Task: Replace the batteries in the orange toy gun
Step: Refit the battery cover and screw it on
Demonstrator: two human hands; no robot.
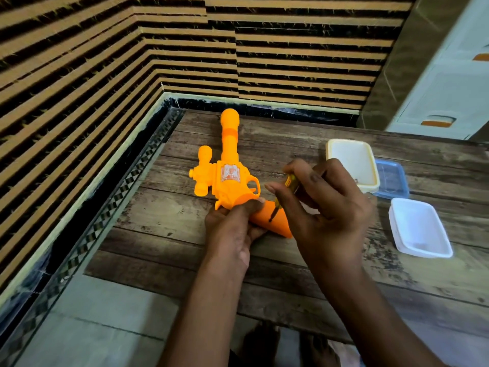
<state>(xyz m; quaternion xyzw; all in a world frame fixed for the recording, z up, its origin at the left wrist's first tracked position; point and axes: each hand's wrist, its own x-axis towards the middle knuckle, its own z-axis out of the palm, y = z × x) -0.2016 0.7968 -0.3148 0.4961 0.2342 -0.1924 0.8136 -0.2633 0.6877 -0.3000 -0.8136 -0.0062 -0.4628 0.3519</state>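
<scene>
Bare feet (288, 343) are glimpsed at the bottom edge, on a pale grey floor (105, 313), beneath two forearms that reach forward. A weathered, dark wood-plank tabletop (304, 274) is set into a corner formed by walls clad in horizontal tan-and-black ribbed strips (79, 62), with a black-and-white chequered trim (111, 207) running along its left side. At far right a pale plastic drawer unit with orange handles (439, 102) is seen (partly cut off by the frame).

On the tabletop the orange plastic toy gun (227, 170) is laid with its barrel pointing away toward the wall corner. Its grip end is held by the left hand (232, 229), fingers curled round it. A small screwdriver with a yellow handle (288, 185) is pinched by the right hand (325, 205), and its tip is set against the orange grip; much of the handle is hidden by the fingers.

To the right, well apart from the gun, three shallow containers are laid: a cream-rimmed white rectangular tub (352, 162), a clear blue tub (391, 181) just beside it, and a white tub (420, 226) nearer the camera.
</scene>
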